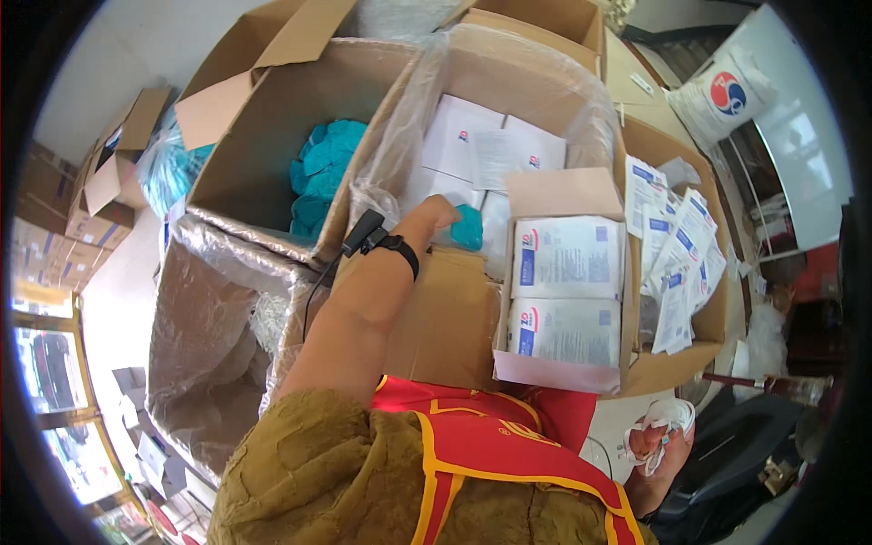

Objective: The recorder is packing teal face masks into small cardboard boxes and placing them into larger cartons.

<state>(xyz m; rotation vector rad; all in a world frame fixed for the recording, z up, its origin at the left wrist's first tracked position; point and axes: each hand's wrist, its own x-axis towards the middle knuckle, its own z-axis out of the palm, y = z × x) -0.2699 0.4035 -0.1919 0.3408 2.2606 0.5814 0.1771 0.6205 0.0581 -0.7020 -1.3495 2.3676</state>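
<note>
My left hand (440,214) reaches over the plastic-lined carton, its fingers closed on a small teal bundle (468,227) that looks like folded thin fabric. Beneath and beyond it lie flat white boxes (461,134) and a white packet (502,156) inside the liner. Low on the right, my right hand (649,442) is closed around a crumpled white piece (670,415) with loose strap-like ends; its exact kind is unclear. Between the hands stands an open white box (554,371) holding two stacks of printed white packets (570,256).
A deep carton (238,163) on the left holds more teal bundles (329,168). Nearer stands another plastic-lined carton (195,363). Right of the white box, a carton (654,374) contains loose printed packets (679,250). A white sack (722,95) stands at the far right.
</note>
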